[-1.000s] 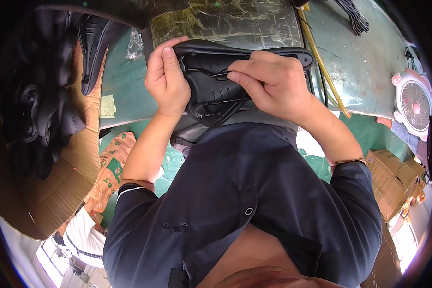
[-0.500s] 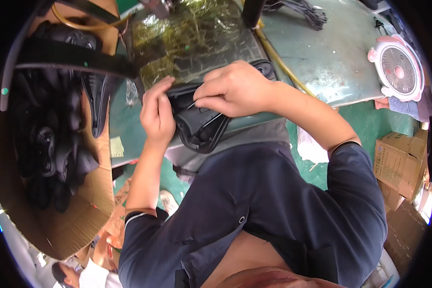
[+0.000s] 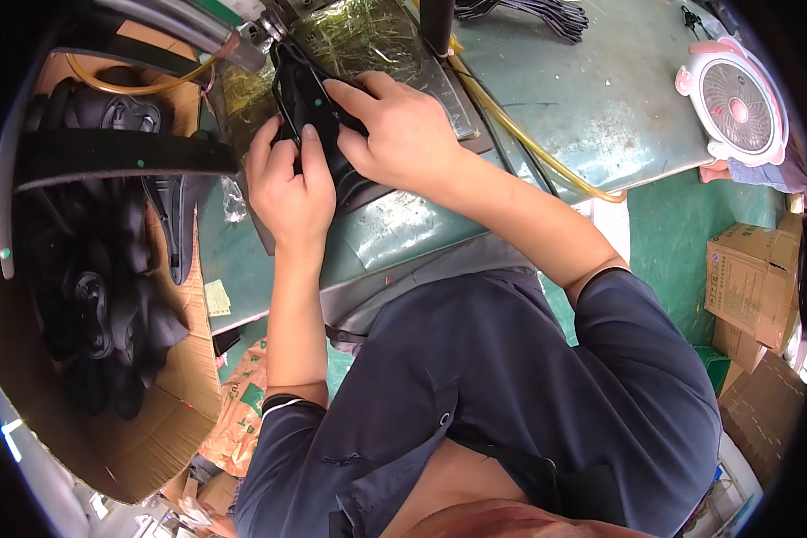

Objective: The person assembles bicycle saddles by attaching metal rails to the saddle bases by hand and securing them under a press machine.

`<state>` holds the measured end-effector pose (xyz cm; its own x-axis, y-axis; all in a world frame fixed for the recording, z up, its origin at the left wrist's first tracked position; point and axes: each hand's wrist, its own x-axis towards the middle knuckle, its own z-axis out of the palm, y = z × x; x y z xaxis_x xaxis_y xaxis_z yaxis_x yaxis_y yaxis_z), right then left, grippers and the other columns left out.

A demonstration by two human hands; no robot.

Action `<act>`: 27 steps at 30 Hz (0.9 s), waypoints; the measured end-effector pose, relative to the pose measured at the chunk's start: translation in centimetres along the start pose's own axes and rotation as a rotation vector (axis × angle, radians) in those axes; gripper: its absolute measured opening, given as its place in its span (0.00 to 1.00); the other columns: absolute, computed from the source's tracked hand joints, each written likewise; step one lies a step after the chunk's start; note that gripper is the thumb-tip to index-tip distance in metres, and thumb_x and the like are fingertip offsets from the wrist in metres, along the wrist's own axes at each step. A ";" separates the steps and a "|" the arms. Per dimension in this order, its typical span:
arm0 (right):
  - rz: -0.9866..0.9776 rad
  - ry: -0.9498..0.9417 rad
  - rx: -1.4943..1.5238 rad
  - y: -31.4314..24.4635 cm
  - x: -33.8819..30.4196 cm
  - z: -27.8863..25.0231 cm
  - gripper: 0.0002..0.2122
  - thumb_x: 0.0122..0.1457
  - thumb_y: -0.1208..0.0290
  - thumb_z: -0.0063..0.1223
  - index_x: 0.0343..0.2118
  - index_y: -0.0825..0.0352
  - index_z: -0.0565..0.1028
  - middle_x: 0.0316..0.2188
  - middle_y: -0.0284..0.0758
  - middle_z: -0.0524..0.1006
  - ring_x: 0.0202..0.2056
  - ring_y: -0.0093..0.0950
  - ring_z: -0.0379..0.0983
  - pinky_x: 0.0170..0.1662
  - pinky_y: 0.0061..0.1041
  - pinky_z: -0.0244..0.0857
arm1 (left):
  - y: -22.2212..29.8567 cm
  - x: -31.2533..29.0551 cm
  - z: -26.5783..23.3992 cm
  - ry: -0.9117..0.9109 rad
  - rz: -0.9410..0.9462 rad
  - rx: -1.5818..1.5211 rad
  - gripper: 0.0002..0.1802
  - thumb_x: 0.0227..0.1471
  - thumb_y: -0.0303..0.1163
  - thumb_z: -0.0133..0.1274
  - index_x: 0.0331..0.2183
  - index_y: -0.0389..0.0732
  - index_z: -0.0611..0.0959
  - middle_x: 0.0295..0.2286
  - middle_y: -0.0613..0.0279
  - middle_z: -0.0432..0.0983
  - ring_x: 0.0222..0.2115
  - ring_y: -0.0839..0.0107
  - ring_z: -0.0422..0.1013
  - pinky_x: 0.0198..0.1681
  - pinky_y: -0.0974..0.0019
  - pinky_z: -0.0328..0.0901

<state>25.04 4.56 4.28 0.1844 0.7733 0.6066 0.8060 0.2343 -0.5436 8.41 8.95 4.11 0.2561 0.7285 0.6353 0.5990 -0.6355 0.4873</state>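
Head view: a green table (image 3: 592, 99) is seen spanning the upper frame, worn and scuffed. At the person's left a large cardboard box (image 3: 166, 421) is filled with black moulded parts (image 3: 90, 296). A glossy metal plate (image 3: 368, 40) is set on the table at top centre, and a yellow hose (image 3: 529, 148) is run across the surface beside it. A small pink desk fan (image 3: 740, 99) is laid at the far right edge, with brown cartons (image 3: 749, 278) stacked on the floor below it. A black shoe upper piece (image 3: 309, 99) is held against the plate, close to the machine at the top. The left hand (image 3: 287, 188) is closed on its lower end, thumb on top; the right hand (image 3: 399, 130) is clamped over its right side, fingers spread forward. Both hands are kept close together, almost touching. For a clean result, the piece should probably be kept flat and taut, with fingertips held clear of the machine head.
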 end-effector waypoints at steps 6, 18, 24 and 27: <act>-0.035 0.123 0.004 1.7 2.6 1.9 0.22 0.50 0.65 0.64 0.51 0.61 0.83 0.32 0.39 0.78 0.33 0.42 0.81 0.34 0.39 0.78 | -2.3 2.8 1.9 0.061 0.177 0.130 0.13 0.62 0.33 0.62 0.27 0.35 0.83 0.47 0.49 0.84 0.42 0.45 0.79 0.48 0.49 0.72; 0.101 -0.001 0.161 1.2 2.2 -0.3 0.38 0.62 0.51 0.65 0.66 0.75 0.68 0.55 0.55 0.77 0.56 0.52 0.77 0.58 0.42 0.72 | -1.2 2.0 1.6 0.197 -0.048 -0.240 0.28 0.54 0.36 0.70 0.51 0.35 0.78 0.56 0.39 0.73 0.56 0.42 0.72 0.59 0.49 0.69; -0.002 -0.169 0.313 2.5 1.3 -5.1 0.29 0.57 0.75 0.53 0.65 0.72 0.71 0.59 0.52 0.77 0.60 0.52 0.74 0.64 0.41 0.68 | -2.7 1.8 -1.9 -0.025 -0.106 -0.092 0.18 0.46 0.32 0.65 0.41 0.37 0.86 0.47 0.48 0.84 0.48 0.49 0.81 0.52 0.54 0.74; -0.274 -0.158 -0.055 2.8 0.5 -8.0 0.38 0.45 0.80 0.52 0.67 0.71 0.69 0.66 0.52 0.71 0.68 0.54 0.65 0.71 0.45 0.59 | 0.5 2.2 -4.8 -0.400 -0.484 -0.491 0.16 0.48 0.31 0.67 0.39 0.36 0.85 0.43 0.54 0.86 0.42 0.64 0.82 0.47 0.63 0.74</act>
<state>31.84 0.85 7.70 -0.1296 0.7690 0.6260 0.8434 0.4175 -0.3382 5.58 8.99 8.63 0.3620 0.9297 0.0678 0.3343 -0.1974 0.9216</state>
